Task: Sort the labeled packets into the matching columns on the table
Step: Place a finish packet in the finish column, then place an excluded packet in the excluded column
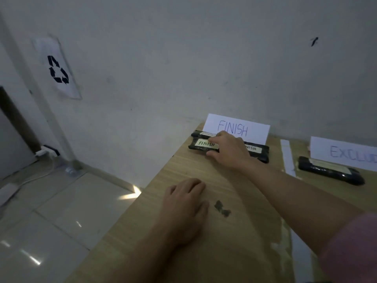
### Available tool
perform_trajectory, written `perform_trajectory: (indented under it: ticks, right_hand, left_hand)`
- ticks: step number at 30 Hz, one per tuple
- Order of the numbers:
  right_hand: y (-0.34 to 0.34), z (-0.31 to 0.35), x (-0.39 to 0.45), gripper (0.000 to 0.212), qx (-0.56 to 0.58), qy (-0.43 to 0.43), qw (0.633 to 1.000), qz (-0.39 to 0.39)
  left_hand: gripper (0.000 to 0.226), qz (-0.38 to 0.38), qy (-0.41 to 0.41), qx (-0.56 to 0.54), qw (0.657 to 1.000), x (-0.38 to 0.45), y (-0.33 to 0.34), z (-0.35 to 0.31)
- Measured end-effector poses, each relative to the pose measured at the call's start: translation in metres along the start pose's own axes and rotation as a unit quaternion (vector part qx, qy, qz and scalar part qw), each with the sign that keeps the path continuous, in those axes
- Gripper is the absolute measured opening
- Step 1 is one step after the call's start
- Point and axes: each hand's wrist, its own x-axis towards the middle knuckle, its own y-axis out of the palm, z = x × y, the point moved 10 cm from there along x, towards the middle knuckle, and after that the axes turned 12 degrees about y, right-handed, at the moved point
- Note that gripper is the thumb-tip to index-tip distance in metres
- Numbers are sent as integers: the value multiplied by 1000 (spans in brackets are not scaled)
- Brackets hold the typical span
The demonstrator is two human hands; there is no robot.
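Packet (206, 144) labeled FINISH lies gripped under the right hand (228, 149).

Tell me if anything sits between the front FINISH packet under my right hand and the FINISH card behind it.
Yes. Another black packet with a FINISH label lies between the front FINISH packet, which the right hand is on, and the FINISH card. That back row is taken; the packet already lies in the FINISH column.

Packets (204, 144) glossy black plastic; paper labels; table (183, 252) matt wood grain.
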Motion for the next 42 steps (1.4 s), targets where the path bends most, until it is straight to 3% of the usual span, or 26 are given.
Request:
perform_trajectory:
  ticks: [8, 13, 22, 32, 36, 42]
  right_hand:
    - [29, 4, 25, 42, -38, -7, 999, 6]
    - [17, -1, 12, 54, -22, -20, 999, 31]
    - [-52, -65, -86, 44, 10, -42, 994, 98]
    - [-112, -160, -194, 27, -18, 23, 990, 136]
    - [-96, -169, -215, 45, -24, 17, 982, 185]
    - [-64, -162, -212, 64, -115, -78, 964, 226]
  left_hand:
    - [78, -10, 4, -6, 1000, 1, 1, 1]
    - [56, -1, -7, -8, 1000, 1, 2, 2]
    - [43, 35, -12, 33, 999, 0, -3, -14]
    - [39, 9, 121, -1, 993, 35, -25, -157]
    - [40, 41, 170, 25, 984, 40, -7, -210]
    - [40, 79, 190, 70, 976, 40, 13, -238]
